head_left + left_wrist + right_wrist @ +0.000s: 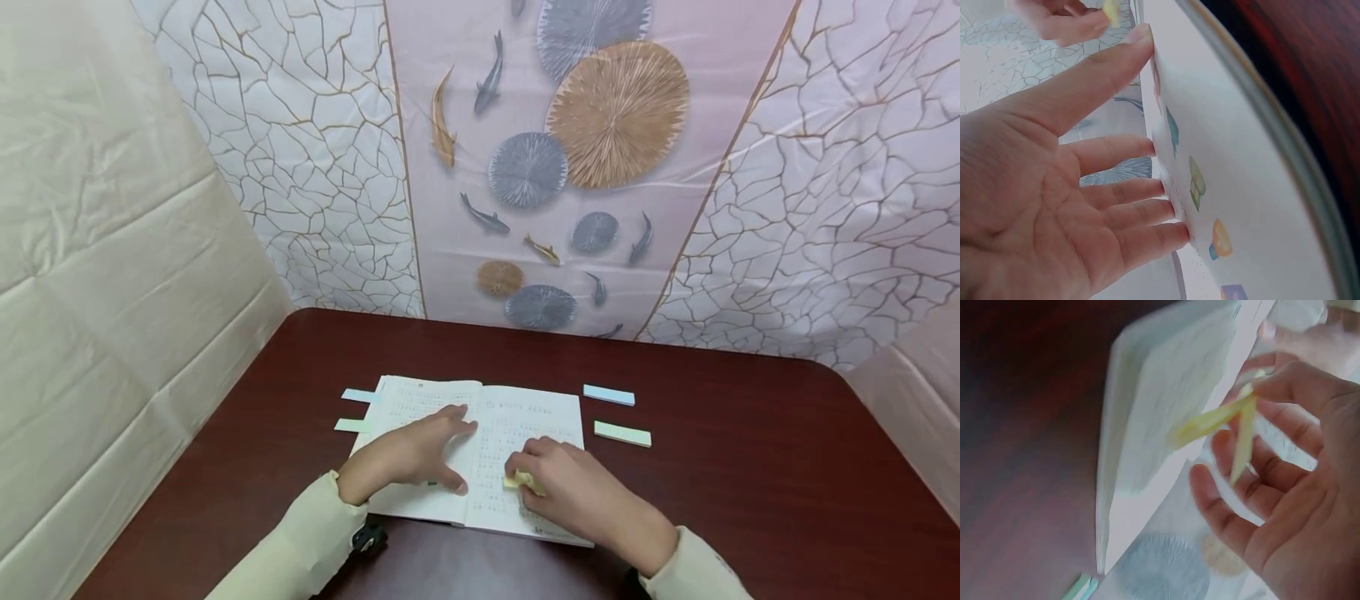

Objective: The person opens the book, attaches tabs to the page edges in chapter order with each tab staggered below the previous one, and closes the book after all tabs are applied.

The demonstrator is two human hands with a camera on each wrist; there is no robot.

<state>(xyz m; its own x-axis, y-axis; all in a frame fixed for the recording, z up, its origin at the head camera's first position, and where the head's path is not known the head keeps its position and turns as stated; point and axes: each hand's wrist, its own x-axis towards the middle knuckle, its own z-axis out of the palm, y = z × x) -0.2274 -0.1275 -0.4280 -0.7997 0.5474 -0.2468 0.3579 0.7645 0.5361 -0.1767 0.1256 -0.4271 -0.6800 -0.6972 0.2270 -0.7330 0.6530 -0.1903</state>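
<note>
An open book lies on the dark red table, its pages bearing print. My left hand rests on the left page with fingers spread and fingertips touching the paper. Over the right page, my right hand pinches yellow sticky tabs between thumb and fingers. In the right wrist view the yellow paper parts into two strips, joined near the thumb. Whether one strip is fully loose from the other, I cannot tell. Small coloured pictures show on the page beside the left fingers.
A blue tab and a green tab stick out from the book's left edge. To its right lie a blue sticky pad and a green sticky pad. Patterned cloth hangs behind the table.
</note>
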